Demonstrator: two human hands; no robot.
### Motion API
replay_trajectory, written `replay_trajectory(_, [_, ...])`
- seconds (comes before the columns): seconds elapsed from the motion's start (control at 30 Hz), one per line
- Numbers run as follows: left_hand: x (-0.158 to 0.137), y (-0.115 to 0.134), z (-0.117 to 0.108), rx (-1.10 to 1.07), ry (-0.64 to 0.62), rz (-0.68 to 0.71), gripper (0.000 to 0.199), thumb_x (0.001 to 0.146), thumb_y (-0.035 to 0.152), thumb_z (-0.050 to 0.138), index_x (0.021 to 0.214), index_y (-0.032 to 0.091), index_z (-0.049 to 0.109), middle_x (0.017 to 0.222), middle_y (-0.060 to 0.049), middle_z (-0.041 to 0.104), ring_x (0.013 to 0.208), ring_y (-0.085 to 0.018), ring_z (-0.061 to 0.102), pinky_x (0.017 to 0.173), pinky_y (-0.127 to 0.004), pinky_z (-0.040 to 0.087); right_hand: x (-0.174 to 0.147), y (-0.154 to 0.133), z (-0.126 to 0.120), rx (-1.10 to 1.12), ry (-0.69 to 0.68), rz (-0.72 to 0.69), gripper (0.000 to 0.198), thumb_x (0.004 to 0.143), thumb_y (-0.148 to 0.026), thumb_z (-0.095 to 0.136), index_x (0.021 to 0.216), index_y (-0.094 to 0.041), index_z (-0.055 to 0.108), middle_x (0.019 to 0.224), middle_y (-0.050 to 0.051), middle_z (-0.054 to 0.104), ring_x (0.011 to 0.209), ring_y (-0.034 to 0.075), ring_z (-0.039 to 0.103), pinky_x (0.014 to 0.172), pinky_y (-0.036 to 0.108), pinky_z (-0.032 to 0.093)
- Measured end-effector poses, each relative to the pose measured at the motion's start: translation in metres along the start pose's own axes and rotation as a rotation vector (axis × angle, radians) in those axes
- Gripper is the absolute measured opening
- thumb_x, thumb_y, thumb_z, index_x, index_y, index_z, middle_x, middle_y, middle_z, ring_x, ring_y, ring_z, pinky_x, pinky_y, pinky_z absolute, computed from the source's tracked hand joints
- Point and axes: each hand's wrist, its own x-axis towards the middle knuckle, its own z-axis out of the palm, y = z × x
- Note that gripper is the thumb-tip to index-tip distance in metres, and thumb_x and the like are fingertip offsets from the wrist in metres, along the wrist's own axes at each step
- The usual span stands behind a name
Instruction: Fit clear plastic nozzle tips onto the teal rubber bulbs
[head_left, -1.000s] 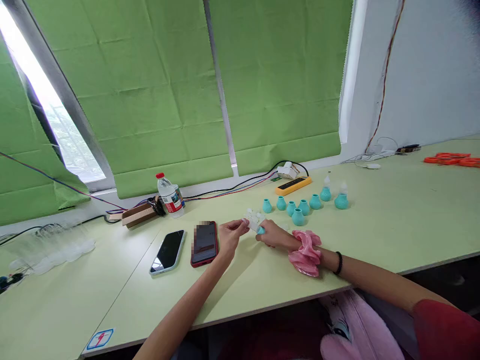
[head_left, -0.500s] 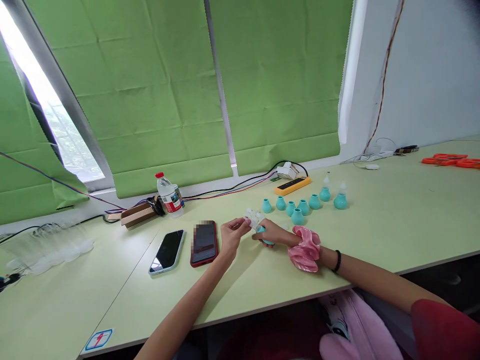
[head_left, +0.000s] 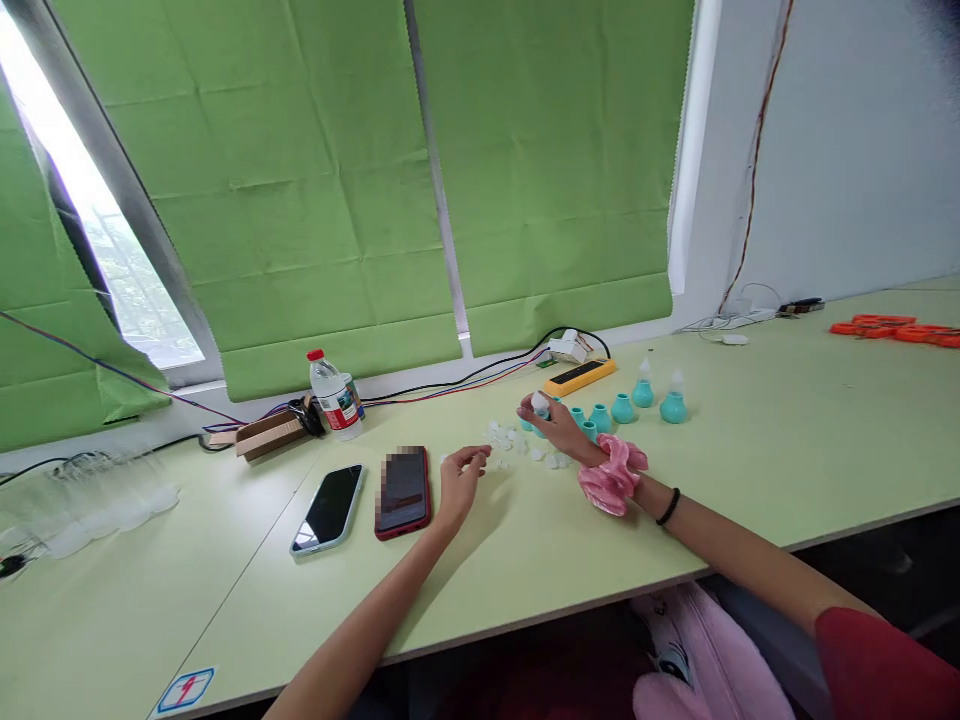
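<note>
My right hand (head_left: 564, 432), with a pink scrunchie at the wrist, is wrapped round a small teal bulb-shaped bottle whose white tip (head_left: 539, 401) shows above the fingers. The bottle's body is mostly hidden. Lower and to the left, my left hand (head_left: 460, 484) hovers just above the table, fingers slightly apart and holding nothing visible. Beside its fingertips lie small translucent white pieces (head_left: 504, 437). Several teal bottles without tips (head_left: 622, 408) stand behind and right of my right hand, some partly covered by it. Farther right, a teal bottle (head_left: 673, 406) and another (head_left: 643, 392) carry clear tips.
A red-cased phone (head_left: 403, 492) and a pale-cased phone (head_left: 328, 510) lie left of my left hand. Behind are a red-capped water bottle (head_left: 334, 396), a cardboard tray (head_left: 271, 436), cables and a yellow power strip (head_left: 580, 378). Orange scissors (head_left: 892, 329) lie far right.
My right hand has moved up and away from my left with the teal bottle, which now has a white tip on top. My left hand has drawn back slightly from the white pieces.
</note>
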Motion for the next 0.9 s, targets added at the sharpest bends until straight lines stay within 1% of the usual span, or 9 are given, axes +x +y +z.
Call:
replay_trajectory(0.07, [-0.001, -0.009, 0.004, 0.249, -0.068, 0.139, 0.026, 0.07, 0.016, 0.042, 0.086, 0.014, 0.062, 0.09, -0.008, 0.058, 0.08, -0.016, 0.053, 0.068, -0.029, 0.046, 0.003, 0.011, -0.003, -0.055, 0.049, 0.007, 0.032, 0.073, -0.048, 0.046, 0.076, -0.017, 0.048, 0.066, -0.001, 0.05, 0.06, 0.011, 0.044, 0.056, 0.021, 0.035])
replay_trajectory(0.13, [-0.003, -0.015, 0.008, 0.472, -0.169, 0.264, 0.029, 0.068, 0.012, 0.044, 0.09, 0.018, 0.061, 0.098, -0.007, 0.054, 0.089, -0.017, 0.051, 0.078, -0.031, 0.043, 0.005, 0.021, -0.004, -0.118, 0.093, 0.011, 0.031, 0.073, -0.048, 0.047, 0.075, -0.017, 0.048, 0.066, -0.001, 0.05, 0.059, 0.011, 0.044, 0.056, 0.021, 0.035])
replay_trajectory(0.2, [-0.005, -0.018, 0.01, 0.625, -0.257, 0.321, 0.031, 0.068, 0.01, 0.045, 0.092, 0.02, 0.061, 0.105, -0.007, 0.05, 0.096, -0.018, 0.048, 0.083, -0.032, 0.04, 0.006, 0.029, -0.003, -0.179, 0.122, 0.007, 0.031, 0.072, -0.048, 0.047, 0.074, -0.017, 0.048, 0.066, -0.001, 0.05, 0.06, 0.012, 0.045, 0.058, 0.022, 0.035])
replay_trajectory(0.27, [-0.006, -0.019, 0.01, 0.706, -0.311, 0.332, 0.03, 0.069, 0.011, 0.045, 0.094, 0.02, 0.06, 0.107, -0.008, 0.048, 0.098, -0.019, 0.046, 0.084, -0.032, 0.039, 0.006, 0.034, -0.002, -0.234, 0.138, -0.001, 0.03, 0.072, -0.047, 0.047, 0.075, -0.017, 0.047, 0.069, 0.0, 0.051, 0.062, 0.013, 0.045, 0.059, 0.023, 0.035])
replay_trajectory(0.4, [-0.005, -0.021, 0.008, 0.752, -0.359, 0.365, 0.028, 0.072, 0.012, 0.044, 0.095, 0.017, 0.059, 0.1, -0.009, 0.05, 0.096, -0.019, 0.047, 0.084, -0.032, 0.039, 0.007, 0.04, -0.001, -0.291, 0.143, -0.015, 0.027, 0.073, -0.044, 0.046, 0.077, -0.018, 0.046, 0.072, 0.001, 0.052, 0.065, 0.014, 0.046, 0.061, 0.024, 0.035])
replay_trajectory(0.57, [-0.002, -0.025, 0.008, 0.706, -0.304, 0.395, 0.03, 0.072, 0.01, 0.042, 0.097, 0.017, 0.057, 0.101, -0.008, 0.049, 0.094, -0.018, 0.048, 0.083, -0.03, 0.04, 0.007, 0.041, -0.003, -0.316, 0.158, -0.026, 0.019, 0.07, -0.035, 0.048, 0.077, -0.018, 0.043, 0.07, 0.0, 0.052, 0.064, 0.014, 0.048, 0.063, 0.025, 0.036])
replay_trajectory(0.7, [0.001, -0.028, 0.008, 0.692, -0.283, 0.384, 0.033, 0.071, 0.007, 0.039, 0.098, 0.016, 0.057, 0.098, -0.008, 0.05, 0.09, -0.017, 0.05, 0.081, -0.03, 0.041, 0.006, 0.04, -0.003, -0.34, 0.113, 0.006, 0.02, 0.07, -0.025, 0.045, 0.088, -0.017, 0.042, 0.069, -0.001, 0.052, 0.065, 0.014, 0.05, 0.065, 0.025, 0.037])
replay_trajectory(0.83, [0.002, -0.029, 0.007, 0.707, -0.271, 0.362, 0.041, 0.07, 0.005, 0.038, 0.108, 0.014, 0.049, 0.112, -0.011, 0.046, 0.102, -0.02, 0.044, 0.089, -0.033, 0.036, 0.005, 0.038, -0.002, -0.326, 0.108, -0.041, 0.018, 0.076, -0.022, 0.035, 0.093, -0.017, 0.041, 0.074, 0.002, 0.052, 0.071, 0.015, 0.051, 0.069, 0.026, 0.037])
replay_trajectory(0.9, [0.001, -0.029, 0.007, 0.741, -0.306, 0.378, 0.045, 0.07, 0.004, 0.038, 0.114, 0.013, 0.044, 0.117, -0.012, 0.043, 0.108, -0.021, 0.039, 0.092, -0.036, 0.033, 0.005, 0.038, -0.002, -0.306, 0.139, -0.059, 0.018, 0.078, -0.022, 0.032, 0.094, -0.016, 0.039, 0.077, 0.003, 0.052, 0.075, 0.015, 0.051, 0.071, 0.027, 0.037])
